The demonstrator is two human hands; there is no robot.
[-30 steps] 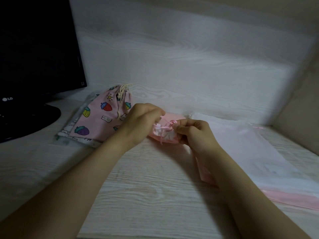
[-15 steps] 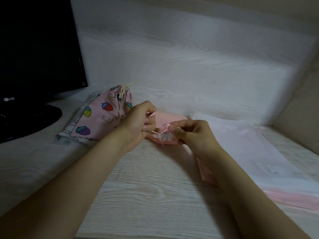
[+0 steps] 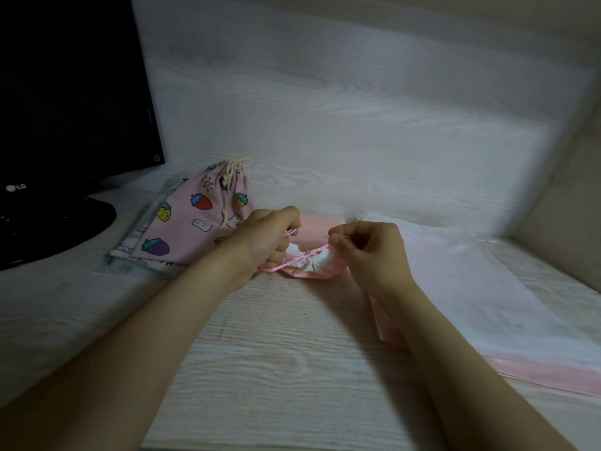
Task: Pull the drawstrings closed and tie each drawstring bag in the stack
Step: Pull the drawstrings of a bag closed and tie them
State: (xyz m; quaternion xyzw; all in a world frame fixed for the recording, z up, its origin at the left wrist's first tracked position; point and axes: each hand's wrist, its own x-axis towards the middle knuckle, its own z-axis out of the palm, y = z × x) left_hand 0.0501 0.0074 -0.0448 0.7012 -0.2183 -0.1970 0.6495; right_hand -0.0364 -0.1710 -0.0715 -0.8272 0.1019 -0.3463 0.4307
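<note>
Hands farther apart than before. Fingers of left hand [image 3: 263, 242] and right hand [image 3: 367, 252] pinch thin pink ribbon [image 3: 320, 248], taut over bag [image 3: 312, 274], mouth gathered, crinkled white.

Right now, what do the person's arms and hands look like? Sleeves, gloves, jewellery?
Both bare. Left hand and right hand have no gloves, and no rings show. Left forearm and right forearm are uncovered down to the frame edge: no sleeves, watch, bracelet or markings in view. Nails too blurred to judge.
</note>
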